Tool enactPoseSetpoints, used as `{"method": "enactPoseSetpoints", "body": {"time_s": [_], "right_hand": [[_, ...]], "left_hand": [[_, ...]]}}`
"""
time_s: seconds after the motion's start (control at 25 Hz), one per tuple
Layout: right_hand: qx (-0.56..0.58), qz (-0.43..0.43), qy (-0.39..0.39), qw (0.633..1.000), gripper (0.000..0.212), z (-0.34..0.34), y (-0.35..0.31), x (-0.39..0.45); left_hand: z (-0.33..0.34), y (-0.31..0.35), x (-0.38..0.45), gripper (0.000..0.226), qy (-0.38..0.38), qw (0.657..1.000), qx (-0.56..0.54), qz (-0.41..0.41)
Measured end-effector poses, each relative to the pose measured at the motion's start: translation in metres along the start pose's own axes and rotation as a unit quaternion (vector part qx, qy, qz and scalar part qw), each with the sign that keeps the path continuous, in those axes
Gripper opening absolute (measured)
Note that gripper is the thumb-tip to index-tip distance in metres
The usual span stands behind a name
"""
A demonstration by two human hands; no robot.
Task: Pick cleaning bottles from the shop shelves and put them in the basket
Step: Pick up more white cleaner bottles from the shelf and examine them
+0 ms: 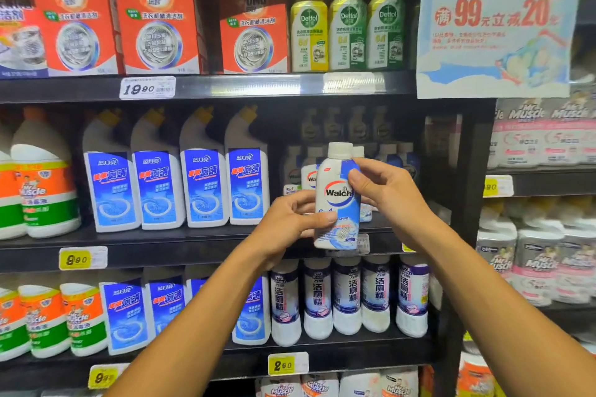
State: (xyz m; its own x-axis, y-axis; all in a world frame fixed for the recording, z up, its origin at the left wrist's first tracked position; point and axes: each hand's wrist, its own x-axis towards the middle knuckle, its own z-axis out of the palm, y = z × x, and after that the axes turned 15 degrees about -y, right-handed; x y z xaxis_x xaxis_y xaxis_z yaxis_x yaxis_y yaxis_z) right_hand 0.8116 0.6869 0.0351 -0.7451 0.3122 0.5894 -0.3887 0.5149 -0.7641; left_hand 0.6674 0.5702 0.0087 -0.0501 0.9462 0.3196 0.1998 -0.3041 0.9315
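A white and blue Walch bottle (337, 180) with a white cap is held upright in front of the middle shelf. My left hand (290, 222) grips its lower part from the left, thumb across the label. My right hand (383, 193) holds its upper right side. Behind the bottle, more Walch bottles (309, 176) stand on the middle shelf. No basket is in view.
Blue toilet-cleaner bottles (200, 184) fill the middle shelf to the left. Dettol bottles (348, 29) and OMO boxes (158, 26) stand on the top shelf. White and purple bottles (317, 296) line the lower shelf. A promotion poster (493, 19) hangs at upper right.
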Motion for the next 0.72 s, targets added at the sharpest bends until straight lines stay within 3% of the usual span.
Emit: {"method": "enactPoseSetpoints", "body": {"time_s": [0.24,0.48,0.72], "right_hand": [[-0.048,0.035,0.065,0.996,0.023,-0.053,0.001,-0.007],[-0.113,0.079,0.155,0.978,0.018,-0.09,0.036,0.001],[-0.094,0.1,0.171,0.976,0.015,-0.1,0.063,0.008]], "left_hand": [[0.051,-0.009,0.057,0.046,0.068,0.989,0.125,0.033],[0.08,-0.014,0.1,0.044,0.064,0.992,0.111,0.024],[0.08,-0.023,0.114,0.037,0.067,0.992,0.104,-0.015]]}}
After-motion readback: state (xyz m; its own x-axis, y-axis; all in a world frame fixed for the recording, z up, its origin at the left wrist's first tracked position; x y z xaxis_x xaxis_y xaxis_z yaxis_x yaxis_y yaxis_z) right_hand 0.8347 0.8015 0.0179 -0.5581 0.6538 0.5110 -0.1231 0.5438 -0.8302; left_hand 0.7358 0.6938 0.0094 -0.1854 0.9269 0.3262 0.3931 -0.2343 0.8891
